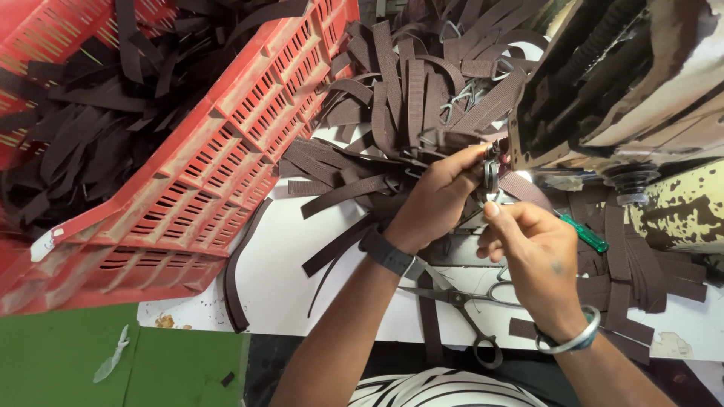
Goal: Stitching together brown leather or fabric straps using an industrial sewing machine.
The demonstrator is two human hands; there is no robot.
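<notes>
Far left: a red plastic crate [226, 158] with slotted, grid-patterned walls, tilted, filled with flat dark brown webbing strips. A small white tag [43, 244] hangs at its lower left corner. Below it, a green surface [68, 362] bearing a scrap of pale plastic.

Centre: a loose heap of brown straps [392, 113], woven and matte, mixed with bent wire buckles [460, 98], lies on a white worktable [279, 279]. The left hand [437, 196], with a dark band at the wrist, is closed, pinching one brown strap [520, 187] and a metal ring at the foot of the sewing machine [618, 83]. Steel scissors [460, 298] lie on the table beneath the forearms.

Right: the right hand [532, 252], a metal bangle at the wrist, is curled, thumb and fingers gripping the same strap just beside the left. A green-handled screwdriver [584, 234] lies behind it. The machine body is worn cream metal, its paint chipped in dark patches.
</notes>
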